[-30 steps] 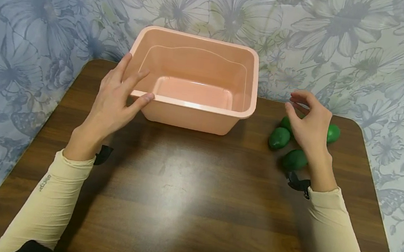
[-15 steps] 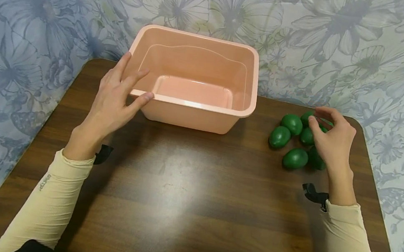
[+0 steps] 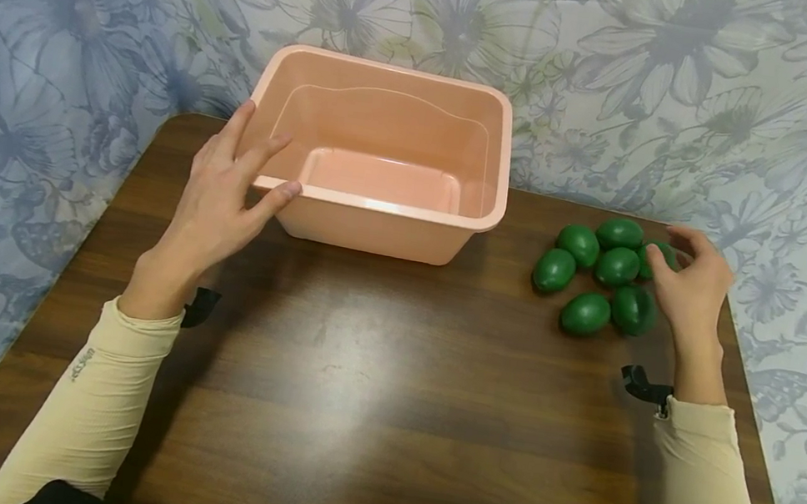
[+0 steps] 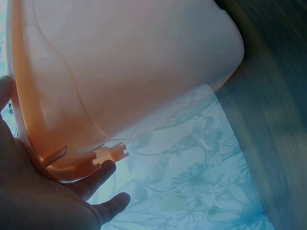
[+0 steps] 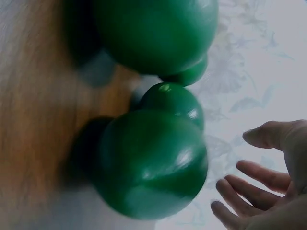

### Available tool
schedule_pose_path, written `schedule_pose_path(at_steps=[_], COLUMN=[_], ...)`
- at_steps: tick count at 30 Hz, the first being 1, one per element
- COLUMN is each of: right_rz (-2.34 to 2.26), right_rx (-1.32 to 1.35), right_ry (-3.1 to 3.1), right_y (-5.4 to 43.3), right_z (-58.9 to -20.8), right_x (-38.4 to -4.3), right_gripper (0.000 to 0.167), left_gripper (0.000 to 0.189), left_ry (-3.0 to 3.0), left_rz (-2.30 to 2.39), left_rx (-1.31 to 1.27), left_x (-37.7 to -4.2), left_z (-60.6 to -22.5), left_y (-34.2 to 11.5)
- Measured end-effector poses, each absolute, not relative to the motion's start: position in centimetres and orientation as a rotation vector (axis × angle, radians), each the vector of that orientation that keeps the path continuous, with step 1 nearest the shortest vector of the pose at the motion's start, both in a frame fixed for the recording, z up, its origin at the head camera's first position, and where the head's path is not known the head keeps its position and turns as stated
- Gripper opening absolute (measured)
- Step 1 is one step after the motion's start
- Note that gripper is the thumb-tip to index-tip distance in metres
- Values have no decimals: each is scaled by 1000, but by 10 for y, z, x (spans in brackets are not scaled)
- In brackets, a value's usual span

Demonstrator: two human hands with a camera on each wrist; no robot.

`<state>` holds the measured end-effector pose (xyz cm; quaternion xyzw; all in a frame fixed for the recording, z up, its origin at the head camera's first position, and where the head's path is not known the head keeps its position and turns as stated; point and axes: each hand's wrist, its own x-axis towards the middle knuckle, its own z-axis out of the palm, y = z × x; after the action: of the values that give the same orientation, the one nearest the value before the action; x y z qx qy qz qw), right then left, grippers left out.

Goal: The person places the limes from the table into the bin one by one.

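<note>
My left hand (image 3: 218, 187) rests on the left front corner of a peach plastic tub (image 3: 376, 228). Its fingers are spread and fairly straight; the thumb lies over the front rim and one finger reaches over the edge inside. In the left wrist view, two fingertips (image 4: 115, 206) show beside the tub wall (image 4: 144, 57). At the right, my right hand (image 3: 694, 284) is beside a group of several glossy dark green egg-shaped things (image 3: 617, 266), overlapping the rightmost (image 3: 658, 260). The right wrist view shows that hand (image 5: 268, 187) with parted fingers, nothing between them.
The tub stands at the back of a brown wooden table (image 3: 353, 414), close to a flower-patterned wall (image 3: 621, 77). A wide stretch of tabletop lies between my forearms. Black straps (image 3: 647, 389) sit at both wrists.
My right hand has moved right across the green egg-shaped things to their right-hand side, uncovering more of them. My left hand stays on the tub corner. The view has shifted slightly.
</note>
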<state>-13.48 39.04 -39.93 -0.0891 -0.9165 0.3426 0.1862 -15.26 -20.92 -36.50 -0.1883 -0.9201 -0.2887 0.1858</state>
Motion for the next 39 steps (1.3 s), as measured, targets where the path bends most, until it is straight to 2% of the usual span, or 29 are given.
schedule_pose_path(at_steps=[12,29,39], right_rz=[1002,1014,1068], right_rx=[-370,-404,-622], right_ry=[-2702,-2791,-2769], right_y=[417,432,434], right_z=[-415,-430,-432], right_x=[-141,-148,-151], right_gripper=[58,68,72], left_gripper=[72,70,70], left_ry=[-2578,-2596,-2592], left_rz=[-822,-843,-856], left_rx=[-535,-522,-520], left_x=[-152,-152,-151], left_z=[-363,-365,-366], left_y=[-211,-210,-208])
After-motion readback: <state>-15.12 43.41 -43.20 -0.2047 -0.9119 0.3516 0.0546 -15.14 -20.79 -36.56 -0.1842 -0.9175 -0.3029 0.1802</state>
